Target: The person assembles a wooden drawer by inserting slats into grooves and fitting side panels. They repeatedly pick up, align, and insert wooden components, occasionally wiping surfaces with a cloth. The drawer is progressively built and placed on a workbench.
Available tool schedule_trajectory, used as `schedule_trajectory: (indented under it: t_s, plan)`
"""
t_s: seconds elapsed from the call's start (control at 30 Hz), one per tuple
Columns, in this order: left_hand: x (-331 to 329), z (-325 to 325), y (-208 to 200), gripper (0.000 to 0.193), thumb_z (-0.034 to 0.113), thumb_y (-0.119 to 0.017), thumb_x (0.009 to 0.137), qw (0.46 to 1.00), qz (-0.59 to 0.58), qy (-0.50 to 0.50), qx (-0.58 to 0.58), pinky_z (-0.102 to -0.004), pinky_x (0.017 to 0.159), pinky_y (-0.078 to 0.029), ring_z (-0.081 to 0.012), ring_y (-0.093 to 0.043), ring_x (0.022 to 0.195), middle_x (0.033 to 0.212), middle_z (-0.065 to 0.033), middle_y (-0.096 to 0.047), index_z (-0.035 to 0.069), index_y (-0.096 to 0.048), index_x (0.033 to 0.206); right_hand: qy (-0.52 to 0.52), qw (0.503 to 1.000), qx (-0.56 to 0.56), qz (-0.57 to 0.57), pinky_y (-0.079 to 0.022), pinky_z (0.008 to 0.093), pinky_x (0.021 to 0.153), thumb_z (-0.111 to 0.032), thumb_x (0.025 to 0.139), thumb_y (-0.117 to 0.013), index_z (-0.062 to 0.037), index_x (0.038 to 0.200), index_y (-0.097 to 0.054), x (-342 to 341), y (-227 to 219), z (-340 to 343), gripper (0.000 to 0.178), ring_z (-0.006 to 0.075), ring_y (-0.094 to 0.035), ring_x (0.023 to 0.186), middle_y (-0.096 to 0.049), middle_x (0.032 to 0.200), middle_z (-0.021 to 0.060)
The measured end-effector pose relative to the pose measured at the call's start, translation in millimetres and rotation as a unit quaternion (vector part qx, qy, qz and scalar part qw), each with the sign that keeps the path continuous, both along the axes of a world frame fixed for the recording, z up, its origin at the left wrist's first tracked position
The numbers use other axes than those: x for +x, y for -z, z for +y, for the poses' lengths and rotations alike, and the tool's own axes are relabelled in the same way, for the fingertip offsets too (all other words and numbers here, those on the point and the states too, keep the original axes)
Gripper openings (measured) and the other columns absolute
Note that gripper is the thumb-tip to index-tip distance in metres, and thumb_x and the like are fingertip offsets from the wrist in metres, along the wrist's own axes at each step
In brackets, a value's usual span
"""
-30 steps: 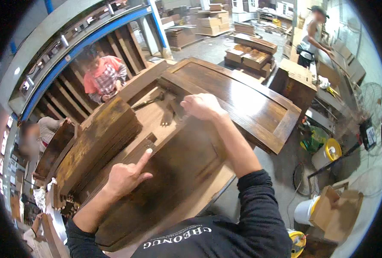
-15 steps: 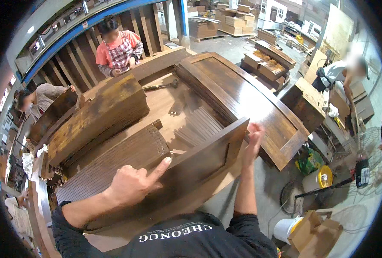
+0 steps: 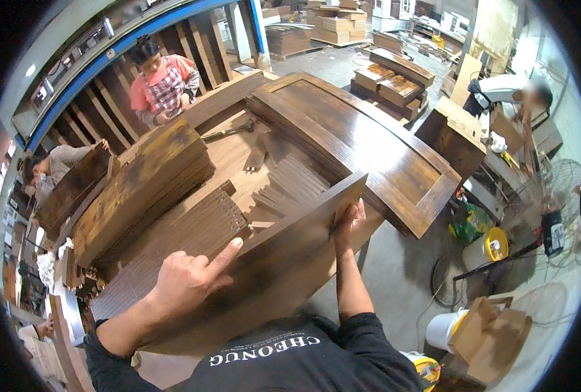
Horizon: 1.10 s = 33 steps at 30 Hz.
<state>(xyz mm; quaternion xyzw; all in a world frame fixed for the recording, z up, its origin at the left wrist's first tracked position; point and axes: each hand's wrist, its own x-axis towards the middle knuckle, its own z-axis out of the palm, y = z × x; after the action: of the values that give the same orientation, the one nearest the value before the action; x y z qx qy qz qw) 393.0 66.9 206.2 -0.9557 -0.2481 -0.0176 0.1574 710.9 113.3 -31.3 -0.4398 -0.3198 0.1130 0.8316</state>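
Observation:
A dark brown wooden panel (image 3: 281, 261) stands tilted on its edge before me, running from lower left to upper right. My left hand (image 3: 189, 277) grips its upper edge, index finger stretched along it. At the panel's right end, my right hand (image 3: 350, 225) has hold of the side, thumb up; part of its fingers is hidden. Just beyond the panel lies a row of dark ribbed slats (image 3: 179, 238). Several loose wooden strips (image 3: 294, 183) are spread on the workbench (image 3: 238, 157) beside it.
Framed wooden doors (image 3: 362, 144) are stacked at the right of the bench, long boards (image 3: 140, 186) at the left. A hammer (image 3: 228, 130) lies between them. Co-workers stand across the bench, at far left and at right. Buckets (image 3: 486, 248), a fan (image 3: 558, 196) and a cardboard box (image 3: 490, 340) are at right.
My right hand, formerly raised with fingers apart near the panel's end, has moved down and left and now grips the side. The panel has shifted slightly left in view.

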Motion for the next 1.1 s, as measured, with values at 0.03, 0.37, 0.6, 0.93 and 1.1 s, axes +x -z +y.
schedule_trajectory:
  t_s: [0.03, 0.37, 0.6, 0.93, 1.1]
  plan:
    - [0.0, 0.5, 1.3, 0.078, 0.043, -0.071, 0.072, 1.0, -0.013, 0.0, -0.002, -0.0317, 0.049, -0.04, -0.0193, -0.05, 0.047, 0.054, -0.0027, -0.047, 0.015, -0.043, 0.139, -0.044, 0.998, -0.018, 0.04, -0.042, 0.0224, 0.062, -0.054, 0.091, -0.051, -0.0039, 0.107, -0.057, -3.8, -4.8, -4.1, 0.053, 0.0071, -0.05, 0.07, -0.057, 0.083, -0.0006]
    - [-8.9, 0.1, 37.5, 0.061, 0.03, -0.068, 0.075, 0.968, -0.192, -0.135, 0.087, -0.035, 0.048, -0.048, -0.0219, -0.059, 0.06, 0.073, -0.0065, -0.056, 0.009, -0.047, 0.128, 0.099, 0.903, -0.043, -0.416, -0.032, 0.0457, 0.101, -0.039, 0.087, -0.058, 0.0011, 0.123, -0.047, -73.1, -168.2, -50.9, 0.054, 0.0342, -0.047, 0.116, -0.051, 0.122, 0.0193]
    - [-50.8, -42.6, 49.4, 0.027, 0.026, -0.058, 0.081, 0.851, -0.513, 0.073, 0.088, -0.0402, 0.071, -0.049, -0.0256, -0.058, 0.084, 0.084, -0.0066, -0.057, 0.006, -0.063, 0.098, -0.231, 0.637, -0.294, -0.674, -0.047, 0.044, 0.073, -0.057, 0.069, -0.07, -0.0036, 0.083, -0.069, -105.0, -209.8, -16.2, 0.055, 0.0356, -0.062, 0.079, -0.066, 0.076, 0.0158]
    - [-415.9, -192.4, 142.9, 0.089, 0.024, -0.082, 0.071, 0.548, -0.688, -0.421, 0.222, -0.0307, 0.086, -0.045, -0.0186, -0.053, 0.1, 0.127, -0.0141, -0.049, 0.006, -0.03, 0.141, -0.371, 0.432, -0.23, -0.79, -0.05, 0.043, 0.072, -0.056, 0.061, -0.074, -0.0012, 0.092, -0.068, -384.7, -251.7, -59.5, 0.063, 0.0367, -0.064, 0.082, -0.066, 0.082, 0.0218]
    - [-446.3, -145.9, 171.3, 0.056, 0.016, -0.085, 0.064, 0.46, -0.822, -0.305, -0.14, -0.0289, 0.073, -0.05, -0.0113, -0.057, 0.089, 0.099, -0.0062, -0.063, 0.007, -0.054, 0.111, -0.472, 0.403, -0.146, -0.77, -0.049, 0.0416, 0.073, -0.044, 0.068, -0.072, -0.0017, 0.103, -0.067, -520.1, -245.8, -67.3, 0.054, 0.0348, -0.065, 0.081, -0.067, 0.085, 0.0218]
